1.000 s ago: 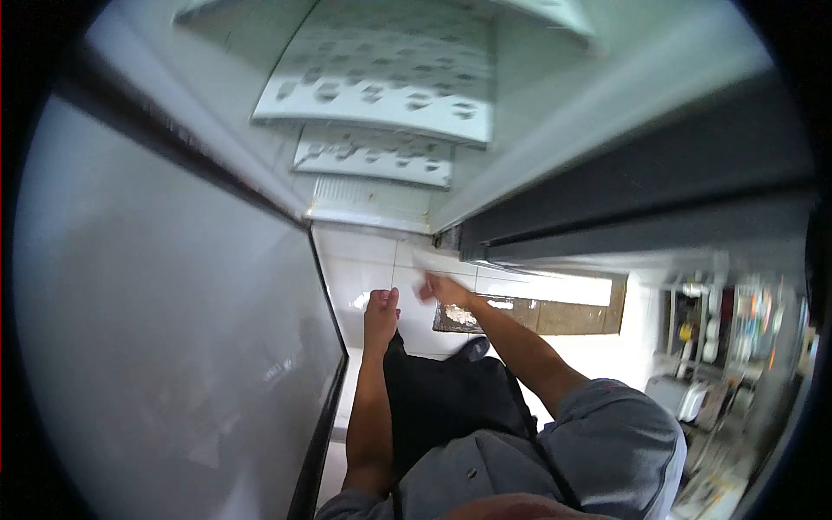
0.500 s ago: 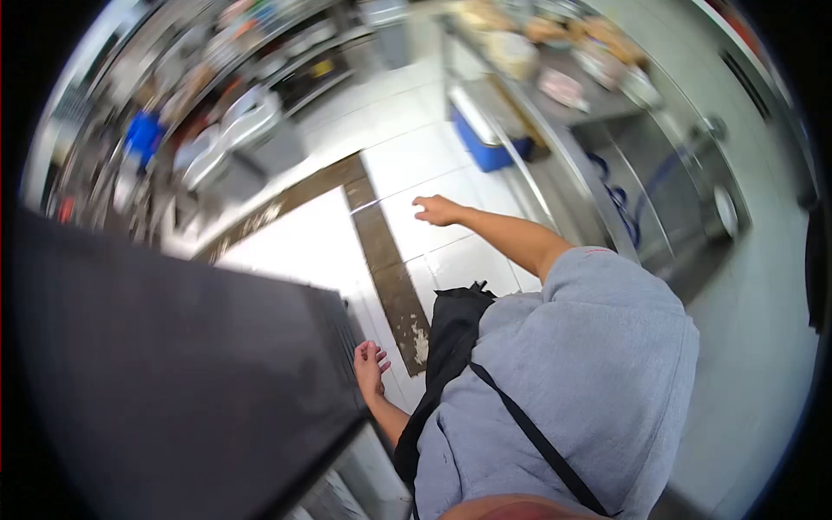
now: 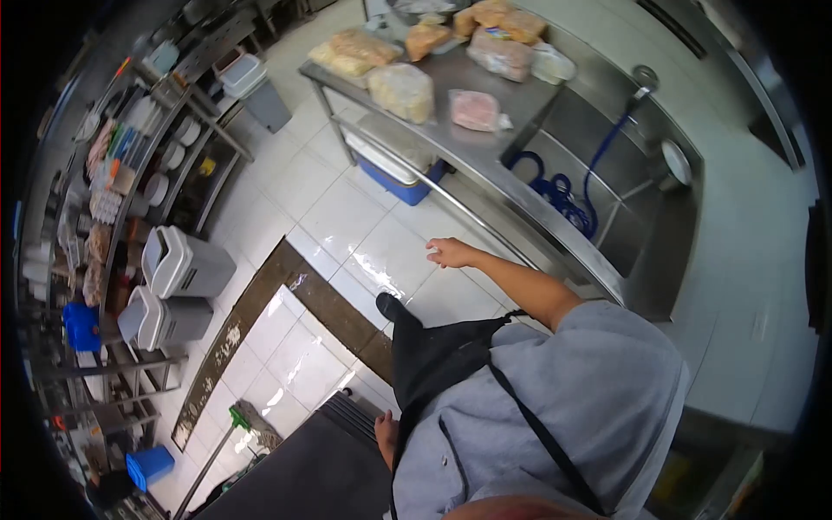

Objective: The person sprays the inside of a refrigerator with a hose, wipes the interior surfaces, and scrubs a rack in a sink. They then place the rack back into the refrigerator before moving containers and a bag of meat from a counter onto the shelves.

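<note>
My right hand [image 3: 447,253] hangs over the white tiled floor, its fingers loosely bent and a little apart, with nothing seen in it. It is nearest to the front rail of the steel counter [image 3: 459,160]. Low beside the black apron [image 3: 451,355], my left hand [image 3: 386,432] shows only in part, close to the edge of a dark grey appliance [image 3: 303,468]. Its visible fingers are loosely curled and no object shows in them. A dark shoe [image 3: 392,306] steps out beside a brown strip of untiled floor [image 3: 334,325].
Bagged food [image 3: 403,91] and a pink bag [image 3: 475,110] lie on the counter beside a sink [image 3: 667,225] with a blue hose [image 3: 568,195]. A blue-based cooler [image 3: 394,173] sits underneath. Lidded bins [image 3: 186,264], loaded shelves [image 3: 130,165] and a green-headed mop [image 3: 243,416] are leftward.
My view has swung and sharpened; the counter and sink now sit further left in it. The dark appliance fills less of the view. My left hand is now more hidden, and a shoe shows.
</note>
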`<state>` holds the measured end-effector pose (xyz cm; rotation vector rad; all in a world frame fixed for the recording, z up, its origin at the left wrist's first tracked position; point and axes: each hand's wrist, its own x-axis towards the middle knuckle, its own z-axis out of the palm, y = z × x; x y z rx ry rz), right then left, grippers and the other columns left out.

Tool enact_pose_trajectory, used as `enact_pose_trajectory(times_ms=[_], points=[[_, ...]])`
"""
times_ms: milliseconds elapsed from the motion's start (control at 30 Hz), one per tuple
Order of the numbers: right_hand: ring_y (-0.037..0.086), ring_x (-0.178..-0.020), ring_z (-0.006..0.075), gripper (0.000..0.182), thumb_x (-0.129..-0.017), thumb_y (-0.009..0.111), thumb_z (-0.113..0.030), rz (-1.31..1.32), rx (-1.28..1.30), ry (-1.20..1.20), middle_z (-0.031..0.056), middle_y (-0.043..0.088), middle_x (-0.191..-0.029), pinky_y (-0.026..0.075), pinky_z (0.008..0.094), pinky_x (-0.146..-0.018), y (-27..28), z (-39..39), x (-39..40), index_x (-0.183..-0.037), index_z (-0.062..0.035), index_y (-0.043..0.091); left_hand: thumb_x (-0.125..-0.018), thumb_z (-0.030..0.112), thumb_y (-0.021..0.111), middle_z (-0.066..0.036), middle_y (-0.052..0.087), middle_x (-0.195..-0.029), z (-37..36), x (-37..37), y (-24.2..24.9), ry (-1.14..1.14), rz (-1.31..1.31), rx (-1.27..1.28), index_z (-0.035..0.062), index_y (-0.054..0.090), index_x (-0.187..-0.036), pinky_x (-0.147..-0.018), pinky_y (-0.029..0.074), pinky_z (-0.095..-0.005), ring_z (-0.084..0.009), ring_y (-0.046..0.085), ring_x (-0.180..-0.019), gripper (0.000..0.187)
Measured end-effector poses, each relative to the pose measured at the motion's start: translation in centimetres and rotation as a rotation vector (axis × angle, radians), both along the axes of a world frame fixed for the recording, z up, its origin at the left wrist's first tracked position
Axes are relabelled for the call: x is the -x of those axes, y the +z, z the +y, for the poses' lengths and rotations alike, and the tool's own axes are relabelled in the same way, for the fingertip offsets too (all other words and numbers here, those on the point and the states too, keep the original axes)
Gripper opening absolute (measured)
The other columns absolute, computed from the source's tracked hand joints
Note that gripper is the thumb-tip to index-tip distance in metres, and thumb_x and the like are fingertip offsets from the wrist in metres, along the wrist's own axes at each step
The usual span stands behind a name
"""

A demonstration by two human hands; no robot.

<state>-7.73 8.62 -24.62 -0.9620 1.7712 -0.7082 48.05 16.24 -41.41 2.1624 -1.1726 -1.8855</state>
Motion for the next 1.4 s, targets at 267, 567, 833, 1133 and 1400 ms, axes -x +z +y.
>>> enact_pose_trajectory(times_ms=[267,567,833,1133,1400], points=[[0.057,-0.101,0.0361,0.044,-0.082,0.058,-0.031,0.358,-0.151,0.352,0.0224,0.06,-0.107,0.045,0.0407,-0.087,-4.2,-9.3,2.1,-0.115,-0.0022,0.053,-0.086,0.038,0.058,-0.015,0.058,-0.088,-15.4,4.6,2.4,0.116,0.067,-0.183,0.0036,0.046,-0.112,-0.058,0.049,-0.0392,-0.0251,0.059,-0.073,0.045],[0.057,-0.101,0.0355,0.041,-0.082,0.059,-0.029,0.277,-0.164,0.051,0.0214,0.06,-0.106,0.044,0.0404,-0.087,-1.3,-18.3,6.7,-0.113,-0.0026,0.054,-0.085,0.037,0.059,-0.01,0.058,-0.085,-39.9,13.3,13.1,0.0,-0.051,0.028,0.0082,0.049,-0.109,-0.059,0.05,-0.0373,-0.0213,0.059,-0.073,0.039],[0.057,-0.057,0.0142,0.032,-0.084,0.06,-0.021,0.127,-0.029,0.0,0.0084,0.057,-0.068,0.047,0.0291,-0.054,-5.9,-30.2,11.2,-0.109,-0.001,0.055,-0.083,0.036,0.061,-0.004,0.055,-0.07,-47.9,20.2,12.2,0.061,-0.014,0.047,0.0073,0.051,-0.103,-0.045,0.042,-0.0282,-0.0138,0.054,-0.059,0.036],[0.061,-0.061,0.016,0.034,-0.082,0.062,-0.022,0.035,0.014,0.304,0.0105,0.061,-0.072,0.048,0.0302,-0.053,-5.0,-54.7,10.7,-0.107,-0.0007,0.055,-0.086,0.041,0.057,-0.013,0.058,-0.093,-48.7,19.1,12.1,0.442,-0.029,-0.137,0.0073,0.045,-0.116,-0.068,0.048,-0.0427,-0.0251,0.06,-0.078,0.047],[0.057,-0.066,0.0123,0.03,-0.086,0.057,-0.02,-0.049,-0.079,0.473,0.0056,0.059,-0.076,0.047,0.0266,-0.056,-4.1,-75.3,2.7,-0.11,-0.0028,0.053,-0.089,0.036,0.052,-0.014,0.056,-0.088,-58.1,14.6,8.8,0.928,0.129,-0.183,0.0057,0.042,-0.118,-0.064,0.049,-0.0426,-0.0262,0.059,-0.075,0.043]])
